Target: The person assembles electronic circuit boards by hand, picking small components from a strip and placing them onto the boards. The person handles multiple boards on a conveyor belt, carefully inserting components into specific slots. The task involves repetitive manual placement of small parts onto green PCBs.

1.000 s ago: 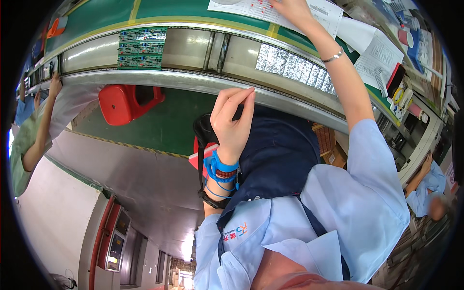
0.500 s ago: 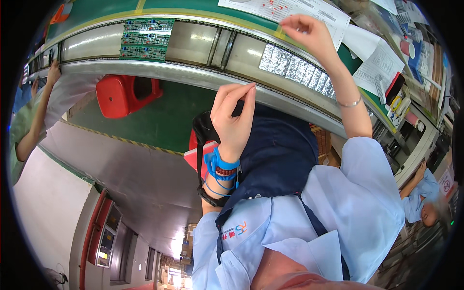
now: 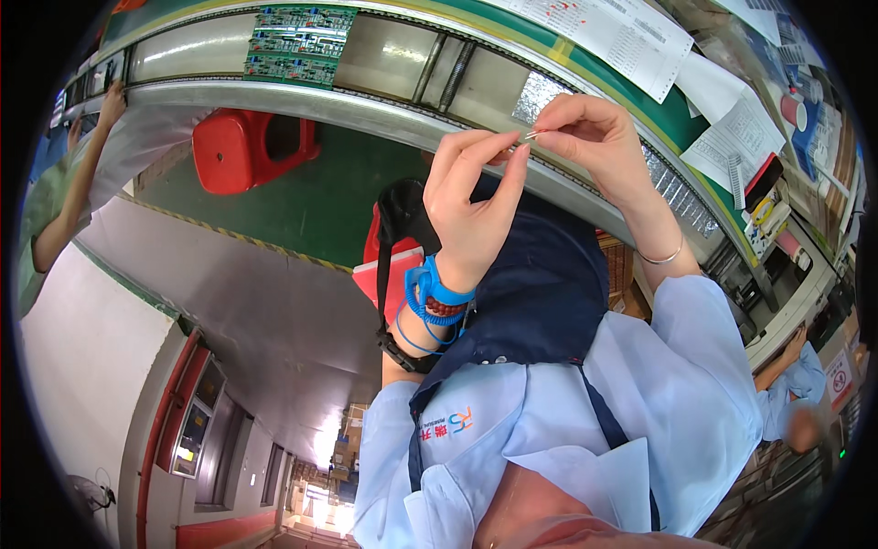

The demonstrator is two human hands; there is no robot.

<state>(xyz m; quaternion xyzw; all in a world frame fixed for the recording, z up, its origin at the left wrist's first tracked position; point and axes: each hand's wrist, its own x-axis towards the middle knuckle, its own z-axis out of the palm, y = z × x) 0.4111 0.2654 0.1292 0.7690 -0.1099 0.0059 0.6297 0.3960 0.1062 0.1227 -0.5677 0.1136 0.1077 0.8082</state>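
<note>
"Silver-bright leads catch the light up there. What are they on?"

"A small part (image 3: 530, 135) with thin legs, pinched between thumb and forefinger of the right hand (image 3: 611, 151). It's too tiny for me to name."

"Where exactly is it?"

"In the air over the near metal rail of the conveyor (image 3: 389, 55), just beside the left hand's fingertips."

"And the left hand (image 3: 468, 203) itself?"

"Its thumb and forefinger are drawn nearly together. I can't tell whether anything sits between them. There's a blue strap (image 3: 446, 285) around that wrist."

"What's on the conveyor?"

"Green circuit boards (image 3: 300, 44) crowded with parts, to the left of both hands. A crinkled silvery sheet (image 3: 540, 96) lies just behind the right hand, which covers some of it."

"And beyond the rail?"

"A green table (image 3: 672, 119). Printed paper (image 3: 631, 46) lies on it, with little red pieces (image 3: 562, 9) scattered on top, and more sheets (image 3: 732, 142) lie to the right."

"Anything below?"

"A red stool (image 3: 219, 151) on the floor, near side of the conveyor. At far left, a co-worker's hand (image 3: 112, 103) is at the rail."
</note>
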